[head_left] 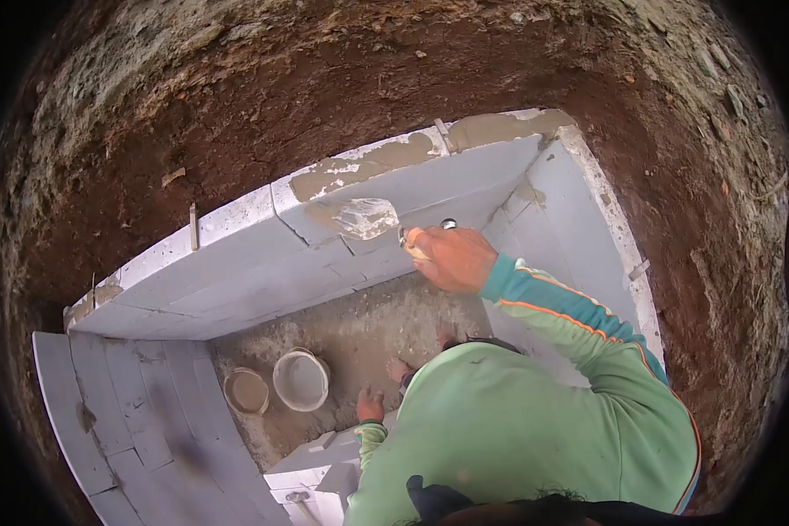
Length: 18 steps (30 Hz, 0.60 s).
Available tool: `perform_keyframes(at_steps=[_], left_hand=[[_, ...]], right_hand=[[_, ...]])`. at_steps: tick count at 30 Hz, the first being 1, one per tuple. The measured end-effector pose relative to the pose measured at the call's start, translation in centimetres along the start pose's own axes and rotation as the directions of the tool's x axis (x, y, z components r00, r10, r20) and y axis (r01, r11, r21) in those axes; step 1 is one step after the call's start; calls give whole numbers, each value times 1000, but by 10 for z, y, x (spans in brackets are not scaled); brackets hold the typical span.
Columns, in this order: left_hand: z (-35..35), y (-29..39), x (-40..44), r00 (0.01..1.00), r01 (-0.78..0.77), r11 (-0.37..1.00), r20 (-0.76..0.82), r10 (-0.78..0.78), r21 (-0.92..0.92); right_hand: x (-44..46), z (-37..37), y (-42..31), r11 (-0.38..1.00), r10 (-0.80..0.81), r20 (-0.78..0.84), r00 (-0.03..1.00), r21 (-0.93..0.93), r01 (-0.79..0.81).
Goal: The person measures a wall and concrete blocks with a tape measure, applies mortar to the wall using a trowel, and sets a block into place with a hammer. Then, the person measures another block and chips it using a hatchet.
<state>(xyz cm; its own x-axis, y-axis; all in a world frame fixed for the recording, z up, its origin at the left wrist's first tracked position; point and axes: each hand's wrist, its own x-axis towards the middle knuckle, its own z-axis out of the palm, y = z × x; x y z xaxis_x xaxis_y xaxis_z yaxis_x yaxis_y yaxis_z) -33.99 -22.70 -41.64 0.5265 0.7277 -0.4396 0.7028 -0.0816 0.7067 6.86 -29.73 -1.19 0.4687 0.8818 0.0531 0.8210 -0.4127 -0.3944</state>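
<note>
My right hand [454,259] is closed around the orange handle of a trowel [366,218]. The wide blade, smeared with mortar, is just below the top edge of the white block wall [237,272]; I cannot tell whether it touches. Patches of wet grey mortar [368,167] cover part of that wall's top. Down at my side, my left hand [371,406] hangs empty with its fingers loosely apart, near some white blocks [311,458]. On the floor beyond it stand a pale bucket [302,380] and a smaller bucket [246,391], both with grey contents.
Block walls [579,219] surround me, and a steep brown earth bank [324,96] rises close behind them. Thin strips [194,226] stick up along the wall tops. My bare feet are on the rough grey floor [359,329].
</note>
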Motion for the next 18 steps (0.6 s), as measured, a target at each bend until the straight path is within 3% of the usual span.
perform_keyframes(at_steps=[4, 7, 10, 13, 16, 18], left_hand=[[3, -17, 0, 996, 37, 998, 82, -41, 51], [4, -26, 1, 990, 31, 986, 133, -54, 164], [2, -31, 4, 977, -11, 968, 208, -43, 250], [4, -37, 3, 971, 56, 966, 213, -111, 251], [6, -42, -2, 979, 68, 968, 172, -112, 242], [8, -44, -3, 984, 62, 967, 150, -102, 247]], right_hand=[[-4, -23, 9, 972, 233, -59, 971, -21, -234], [-12, -18, 15, 982, 183, 50, 982, -53, -181], [-35, -49, 17, 982, 127, 147, 981, 122, -145], [-63, -67, 32, 924, 323, -57, 945, 234, -302], [-67, -91, 52, 866, 496, -179, 850, 171, -470], [-61, -101, 61, 860, 509, -202, 837, 80, -504]])
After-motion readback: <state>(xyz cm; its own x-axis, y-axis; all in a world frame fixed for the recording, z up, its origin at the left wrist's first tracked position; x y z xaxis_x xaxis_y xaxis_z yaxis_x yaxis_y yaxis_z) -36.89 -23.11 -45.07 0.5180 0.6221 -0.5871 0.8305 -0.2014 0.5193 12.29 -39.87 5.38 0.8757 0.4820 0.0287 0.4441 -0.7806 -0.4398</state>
